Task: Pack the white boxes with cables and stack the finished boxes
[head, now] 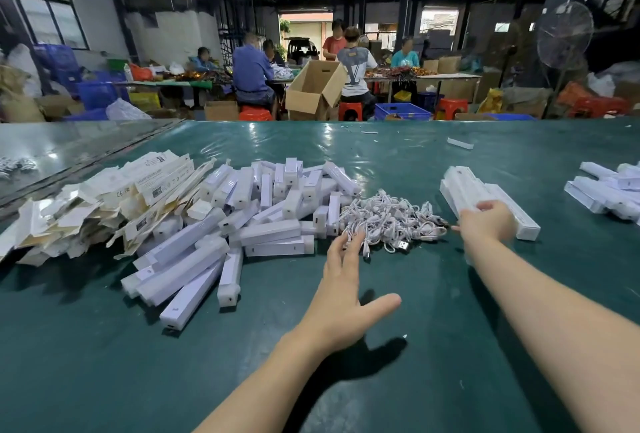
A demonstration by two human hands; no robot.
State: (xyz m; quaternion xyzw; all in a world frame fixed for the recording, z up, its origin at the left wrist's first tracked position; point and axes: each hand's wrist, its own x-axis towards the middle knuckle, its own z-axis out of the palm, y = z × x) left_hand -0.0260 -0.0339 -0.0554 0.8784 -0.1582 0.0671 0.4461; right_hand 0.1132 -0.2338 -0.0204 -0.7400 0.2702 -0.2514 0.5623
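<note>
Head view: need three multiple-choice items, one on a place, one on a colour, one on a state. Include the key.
1. Where does the cable pile lie relative to the loose box heap?
A. right of it
B. left of it
C. on top of it

2. What colour is the table cover?
A. red
B. green
C. white

3. How is the left hand?
A. gripping a box
B. open, fingers straight toward the cables
C. clenched in a fist

Key:
1 A: the cables sit on the cover at the heap's right edge.
2 B: the glossy cover is dark green all over.
3 B: the fingers are extended, the thumb is spread and nothing is held.
</note>
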